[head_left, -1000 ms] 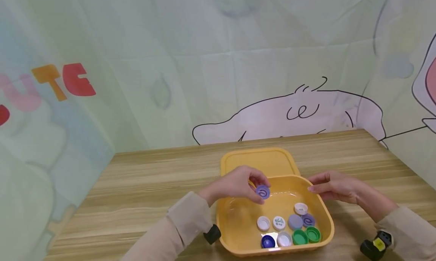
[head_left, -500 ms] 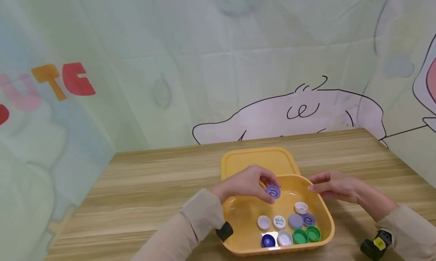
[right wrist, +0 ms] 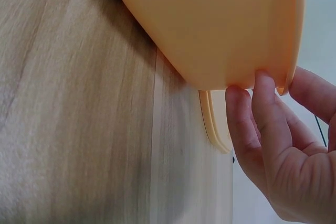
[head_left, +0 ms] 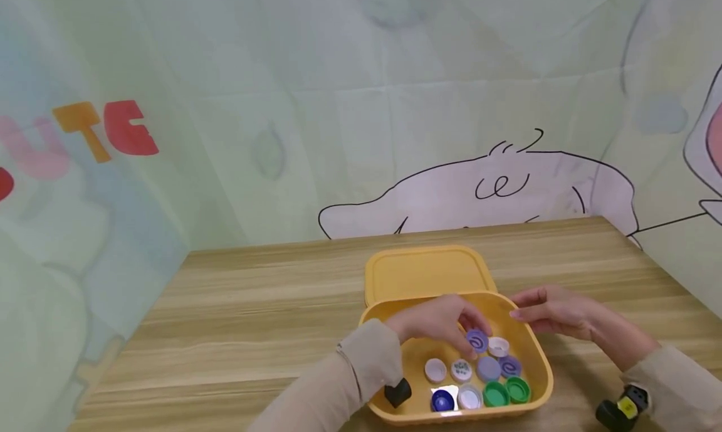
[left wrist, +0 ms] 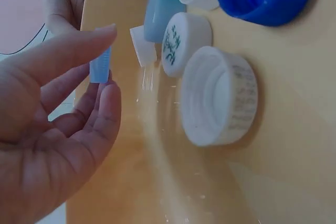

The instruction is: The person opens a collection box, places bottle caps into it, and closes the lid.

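Note:
My left hand [head_left: 442,322] pinches a purple bottle cap [head_left: 477,341] with a swirl mark, low inside the yellow plastic box [head_left: 376,413]. In the left wrist view the cap [left wrist: 100,67] stands edge-on between thumb and fingers. Close by in the box lie a white cap [head_left: 499,347], a lilac cap [head_left: 488,369] and another purple swirl cap [head_left: 510,367]. My right hand [head_left: 555,313] grips the box's far right corner. The right wrist view has its thumb at the rim and fingers against the outer wall [right wrist: 220,30].
A dark blue cap [head_left: 442,400], green caps [head_left: 496,394] and white caps [head_left: 435,370] lie along the box's near side. Behind the box lies its yellow lid [head_left: 429,272], on the wooden table [head_left: 254,319]. A printed cloth [head_left: 271,106] hangs behind the table.
My left hand has moved right and lower into the box with the purple bottle cap, towards the other caps. My right hand stays at the box corner.

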Demonstrator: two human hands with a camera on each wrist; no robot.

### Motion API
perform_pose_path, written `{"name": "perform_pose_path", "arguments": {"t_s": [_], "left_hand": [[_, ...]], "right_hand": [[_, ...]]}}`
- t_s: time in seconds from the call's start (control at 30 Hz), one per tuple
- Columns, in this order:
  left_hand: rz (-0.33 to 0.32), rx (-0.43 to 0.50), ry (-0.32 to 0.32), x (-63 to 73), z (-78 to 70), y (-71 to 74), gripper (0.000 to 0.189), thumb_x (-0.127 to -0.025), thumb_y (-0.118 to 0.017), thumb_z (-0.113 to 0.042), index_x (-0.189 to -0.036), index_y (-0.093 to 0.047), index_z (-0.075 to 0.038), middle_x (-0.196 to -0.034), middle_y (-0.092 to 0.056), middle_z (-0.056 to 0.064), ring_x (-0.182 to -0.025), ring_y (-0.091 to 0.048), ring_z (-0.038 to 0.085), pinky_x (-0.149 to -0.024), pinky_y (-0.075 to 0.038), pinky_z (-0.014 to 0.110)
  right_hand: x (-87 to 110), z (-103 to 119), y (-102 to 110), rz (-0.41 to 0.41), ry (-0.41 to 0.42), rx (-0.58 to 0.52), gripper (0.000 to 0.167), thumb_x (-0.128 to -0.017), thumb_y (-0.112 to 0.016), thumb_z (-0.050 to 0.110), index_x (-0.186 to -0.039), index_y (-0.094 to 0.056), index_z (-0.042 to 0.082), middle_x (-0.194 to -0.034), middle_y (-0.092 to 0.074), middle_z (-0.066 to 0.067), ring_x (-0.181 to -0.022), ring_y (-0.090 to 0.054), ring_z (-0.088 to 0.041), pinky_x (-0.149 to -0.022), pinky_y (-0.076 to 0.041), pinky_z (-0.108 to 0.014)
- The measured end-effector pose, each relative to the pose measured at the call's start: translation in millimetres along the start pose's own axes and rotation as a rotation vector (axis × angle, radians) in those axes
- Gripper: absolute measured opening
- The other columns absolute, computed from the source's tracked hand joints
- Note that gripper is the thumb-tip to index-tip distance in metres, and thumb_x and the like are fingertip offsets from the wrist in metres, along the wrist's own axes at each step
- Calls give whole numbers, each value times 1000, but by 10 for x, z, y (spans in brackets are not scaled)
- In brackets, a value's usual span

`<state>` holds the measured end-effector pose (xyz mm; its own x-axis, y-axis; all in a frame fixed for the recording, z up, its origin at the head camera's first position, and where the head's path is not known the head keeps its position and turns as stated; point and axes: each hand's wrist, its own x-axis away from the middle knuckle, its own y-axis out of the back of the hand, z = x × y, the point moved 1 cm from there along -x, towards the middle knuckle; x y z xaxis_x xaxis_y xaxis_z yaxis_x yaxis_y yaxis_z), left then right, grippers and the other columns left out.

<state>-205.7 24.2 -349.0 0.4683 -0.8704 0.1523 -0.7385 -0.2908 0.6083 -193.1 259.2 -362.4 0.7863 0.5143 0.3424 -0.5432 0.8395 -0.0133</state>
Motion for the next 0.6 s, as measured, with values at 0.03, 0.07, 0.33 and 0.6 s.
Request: {"name": "perform_pose_path", "arguments": {"t_s": [0.03,0.07,0.33,0.6], "left_hand": [[10,-6,0,-18,-3,-6,35,-74,-77,-3,-107,-67,-6,-91,-65,-8,-81,-54,-1,-77,-44,12],[23,-5,1,-35,-4,-10,34,-74,-76,-3,-107,-67,-6,-91,-65,-9,-82,-53,-1,-77,-43,12],[112,-17,17,-111,42,-67,32,-76,-75,-4,-107,-66,-5,-94,-65,-8,-80,-52,1,-76,-43,12],[134,-10,5,-146,78,-80,32,-77,-74,-3,-108,-66,-4,-94,-64,-7,-81,-52,0,-78,-43,12]], "right_hand": [[-3,4,-1,-1,0,-2,42,-90,-60,8,-125,-49,-13,-109,-65,-10,-97,-63,-21,-85,-50,-37],[-5,8,0,0,4,0,42,-90,-60,8,-125,-49,-13,-109,-65,-10,-97,-64,-21,-85,-50,-36],[-13,15,-8,12,12,8,42,-90,-60,8,-124,-49,-13,-109,-65,-9,-96,-63,-20,-84,-51,-36],[-6,1,-12,-8,-3,13,42,-90,-61,9,-125,-49,-13,-109,-65,-9,-95,-63,-20,-84,-51,-36]]}}
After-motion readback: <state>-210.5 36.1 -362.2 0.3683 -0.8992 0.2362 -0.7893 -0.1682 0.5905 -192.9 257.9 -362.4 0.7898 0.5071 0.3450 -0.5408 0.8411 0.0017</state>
